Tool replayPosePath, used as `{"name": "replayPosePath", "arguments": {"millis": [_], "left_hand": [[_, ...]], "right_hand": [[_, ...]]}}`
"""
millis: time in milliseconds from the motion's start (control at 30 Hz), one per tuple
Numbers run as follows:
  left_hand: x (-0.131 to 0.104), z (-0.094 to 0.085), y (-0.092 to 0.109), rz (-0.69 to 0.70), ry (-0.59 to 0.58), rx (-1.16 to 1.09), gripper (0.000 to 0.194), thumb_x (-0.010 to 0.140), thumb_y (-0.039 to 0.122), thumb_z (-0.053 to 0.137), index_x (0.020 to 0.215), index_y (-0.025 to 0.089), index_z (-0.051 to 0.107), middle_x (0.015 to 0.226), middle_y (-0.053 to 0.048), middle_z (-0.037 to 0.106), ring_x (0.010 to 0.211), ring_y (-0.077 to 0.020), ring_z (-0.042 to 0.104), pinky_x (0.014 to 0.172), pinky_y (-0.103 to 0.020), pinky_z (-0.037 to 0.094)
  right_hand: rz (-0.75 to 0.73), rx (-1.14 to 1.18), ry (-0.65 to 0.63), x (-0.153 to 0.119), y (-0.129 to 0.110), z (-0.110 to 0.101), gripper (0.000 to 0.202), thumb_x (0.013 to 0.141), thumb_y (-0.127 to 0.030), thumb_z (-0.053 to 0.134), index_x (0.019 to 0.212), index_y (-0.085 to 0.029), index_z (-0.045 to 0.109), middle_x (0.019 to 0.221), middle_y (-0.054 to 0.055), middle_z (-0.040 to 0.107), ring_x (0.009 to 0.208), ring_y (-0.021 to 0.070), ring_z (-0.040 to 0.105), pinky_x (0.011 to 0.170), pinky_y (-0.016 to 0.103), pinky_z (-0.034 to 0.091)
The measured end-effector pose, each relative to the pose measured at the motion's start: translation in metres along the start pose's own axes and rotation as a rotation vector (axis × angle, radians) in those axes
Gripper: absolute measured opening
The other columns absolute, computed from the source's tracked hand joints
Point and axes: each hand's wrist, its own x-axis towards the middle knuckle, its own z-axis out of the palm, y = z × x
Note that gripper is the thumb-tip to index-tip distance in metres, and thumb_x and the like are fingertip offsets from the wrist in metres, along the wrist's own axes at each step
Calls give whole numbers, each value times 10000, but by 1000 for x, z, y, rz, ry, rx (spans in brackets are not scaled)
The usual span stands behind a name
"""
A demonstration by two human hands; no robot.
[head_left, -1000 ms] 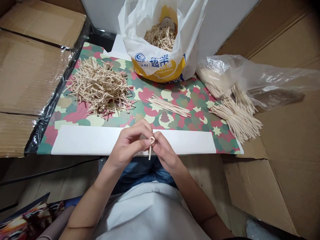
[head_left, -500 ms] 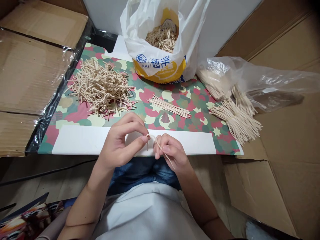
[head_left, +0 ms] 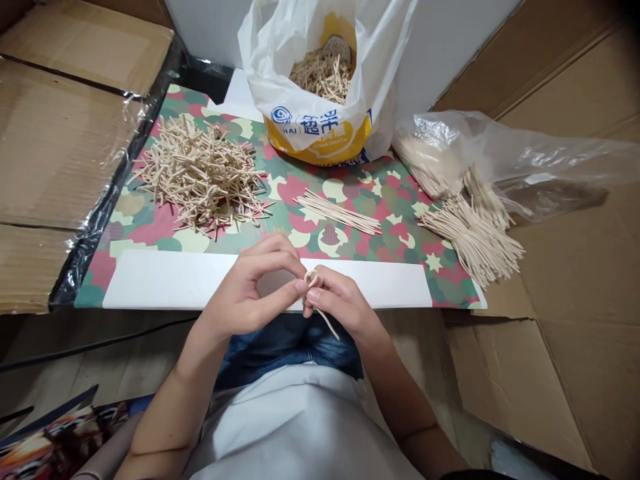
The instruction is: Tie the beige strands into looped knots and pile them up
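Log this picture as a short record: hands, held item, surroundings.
left hand: grip closed on pale strip, at its loop
right hand: grip closed on same strip
strip shape: looped, one end sticking out
left side: loose pile of pale pieces
center: straight strips
rear: open printed bag, pale pieces inside
right side: bundled strips, clear bag

The person's angling both bare forearms [head_left: 173, 390] inward. Left hand [head_left: 240, 293] is pinching, thumb [head_left: 277, 302] and index finger [head_left: 276, 261] bowing around a roomy gap, while the right hand [head_left: 347, 300] is curling way tighter, its thumb tip [head_left: 314, 295] sitting right beside the left one.
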Motion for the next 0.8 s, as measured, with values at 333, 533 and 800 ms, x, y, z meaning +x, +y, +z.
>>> {"name": "replayPosePath", "arguments": {"millis": [333,533,800], "left_hand": [[3,-9,0,-69,-147,-3,82,822,168,602,768,184,662,751,-13,589,746,-125,528,733,-258,414],[6,-13,-5,-52,-222,-37,64,817,166,611,791,193,662,757,-8,592,747,-122,532,719,-251,418],[2,-7,-1,-24,-78,73,34,776,144,650,782,170,672,749,-26,583,743,-137,532,704,-271,429]], "right_hand": [[-55,-353,-50,4,-6,-13,164,852,-244,489,698,-194,467,679,-25,508,663,118,484,629,245,373],[-37,-346,-153,10,-10,-18,171,850,-226,494,685,-189,467,677,-34,516,640,103,469,606,229,347],[-143,-542,-89,12,-17,-20,172,859,-211,497,691,-188,467,693,-38,498,674,104,454,665,234,333]]}}
